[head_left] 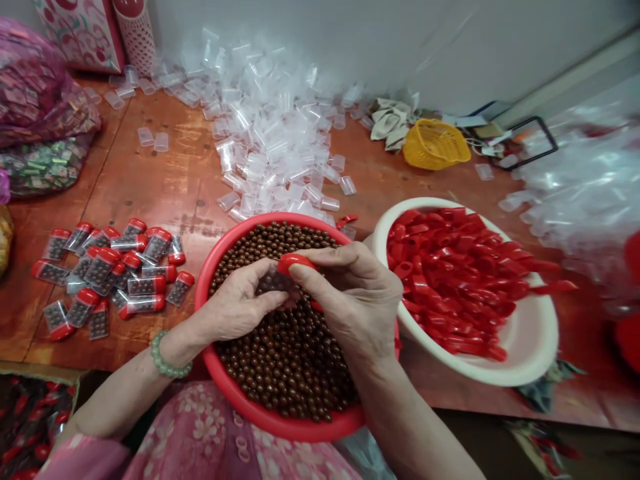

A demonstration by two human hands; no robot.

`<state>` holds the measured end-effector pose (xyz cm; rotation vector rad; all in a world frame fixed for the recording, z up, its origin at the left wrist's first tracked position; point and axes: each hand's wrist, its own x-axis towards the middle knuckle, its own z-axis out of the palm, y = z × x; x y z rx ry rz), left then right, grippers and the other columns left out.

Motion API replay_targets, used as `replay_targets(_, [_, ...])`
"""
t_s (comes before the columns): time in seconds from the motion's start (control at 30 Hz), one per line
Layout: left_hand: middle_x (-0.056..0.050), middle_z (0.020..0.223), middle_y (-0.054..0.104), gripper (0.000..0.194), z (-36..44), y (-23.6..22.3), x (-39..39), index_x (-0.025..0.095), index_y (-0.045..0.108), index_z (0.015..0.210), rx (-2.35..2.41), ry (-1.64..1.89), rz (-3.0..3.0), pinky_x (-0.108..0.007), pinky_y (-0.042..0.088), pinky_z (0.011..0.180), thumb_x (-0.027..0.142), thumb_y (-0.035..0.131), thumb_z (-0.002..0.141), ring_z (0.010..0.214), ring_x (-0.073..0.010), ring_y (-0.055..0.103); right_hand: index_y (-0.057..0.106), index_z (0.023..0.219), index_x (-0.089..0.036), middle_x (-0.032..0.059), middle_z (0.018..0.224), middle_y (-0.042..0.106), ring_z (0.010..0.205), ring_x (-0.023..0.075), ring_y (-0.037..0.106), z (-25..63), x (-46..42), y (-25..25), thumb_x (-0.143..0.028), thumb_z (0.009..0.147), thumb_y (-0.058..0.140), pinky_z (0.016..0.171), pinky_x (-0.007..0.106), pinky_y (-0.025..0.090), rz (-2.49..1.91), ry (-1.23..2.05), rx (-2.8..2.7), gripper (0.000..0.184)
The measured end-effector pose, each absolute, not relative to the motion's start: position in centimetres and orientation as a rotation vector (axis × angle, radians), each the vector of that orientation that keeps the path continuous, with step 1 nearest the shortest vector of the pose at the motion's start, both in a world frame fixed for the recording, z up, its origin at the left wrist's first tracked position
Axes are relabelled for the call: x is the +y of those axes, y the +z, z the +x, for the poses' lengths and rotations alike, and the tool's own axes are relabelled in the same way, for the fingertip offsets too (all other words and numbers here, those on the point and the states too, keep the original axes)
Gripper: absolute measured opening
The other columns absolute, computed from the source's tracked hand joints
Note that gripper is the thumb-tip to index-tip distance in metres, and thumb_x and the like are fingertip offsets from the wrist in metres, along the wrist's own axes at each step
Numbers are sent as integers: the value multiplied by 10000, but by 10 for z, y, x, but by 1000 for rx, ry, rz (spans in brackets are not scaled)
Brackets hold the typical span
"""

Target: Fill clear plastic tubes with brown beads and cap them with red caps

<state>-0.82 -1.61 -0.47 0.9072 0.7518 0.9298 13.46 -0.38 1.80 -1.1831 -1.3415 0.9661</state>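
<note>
Between the fingers and thumb of my left hand (237, 300) is a small clear plastic container (271, 281) filled with dark balls. My right hand (357, 293) pinches a red cap (295, 262) against the container's open end; whether it is fully seated cannot be made out. A further bit of red shows beneath the right hand, partly hidden. Both hands are over a red bowl (203, 287) heaped with shiny brown balls (285, 363). To the right, a white basin (543, 333) holds many red caps (450, 280).
Capped, filled containers (103, 270) lie piled at left. Clear uncapped containers (280, 127) spread toward the wall. A yellow basket (435, 143) stands at back right, near clear plastic bags (590, 180). Purple bags (35, 93) sit far left, above a box of red-capped pieces (30, 420).
</note>
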Motion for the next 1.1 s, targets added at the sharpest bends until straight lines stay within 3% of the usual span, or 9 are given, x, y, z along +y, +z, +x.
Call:
replay_targets(0.3, [-23,914,613,174,-9,-8,-12,146,592,982,799,903,917,-290,495,824,127,583,809,809,-131,592,637,754,-222,-22,775,732,671,138,682,133,2,12,-264,730,792,644,284,582,-1271,1082,-1274,163])
replay_targets(0.43, [-19,892,613,205,-8,-9,-10,146,612,1004,808,902,934,-300,493,822,125,577,803,835,-147,579,646,759,-217,-24,764,708,710,134,671,127,2,5,-237,753,763,703,291,571,-1257,969,-1329,119])
replay_targets(0.6, [-11,868,592,170,-9,-10,-11,140,590,974,835,896,923,-287,495,784,121,580,805,794,-132,572,662,783,-218,-32,750,692,690,126,658,128,1,-5,-212,770,748,666,275,562,-1189,896,-1417,87])
replay_targets(0.73, [-12,840,586,157,-11,-11,-13,136,580,937,766,873,860,-264,484,721,213,630,810,732,-114,563,655,898,-243,-14,813,697,737,148,661,137,0,-11,-206,852,668,688,309,558,-1114,711,-1646,61])
replay_targets(0.8, [-15,827,591,237,-13,-12,-13,131,586,947,724,876,798,-256,474,706,291,676,798,722,-112,565,619,1021,-239,33,924,703,828,189,668,142,2,-12,-262,856,666,738,361,561,-1002,564,-1877,173])
replay_targets(0.93, [-19,804,612,344,-16,-15,-10,126,586,909,681,888,644,-261,485,724,380,752,745,737,-122,595,463,1250,-160,201,1212,611,1121,336,600,146,9,-9,-464,723,767,887,516,528,-863,235,-2241,680])
replay_targets(1.0, [-16,783,618,356,-16,-16,-9,125,588,878,660,901,590,-262,492,722,381,777,719,727,-123,603,439,1257,-130,227,1202,597,1122,352,589,144,11,-6,-478,719,759,891,530,519,-888,66,-2306,717])
replay_targets(1.1, [-15,787,631,363,-14,-15,-8,122,609,871,653,929,562,-263,497,735,366,803,687,734,-123,605,449,1218,-112,208,1105,623,1017,330,616,141,12,-4,-452,751,707,837,503,533,-910,-99,-2356,633])
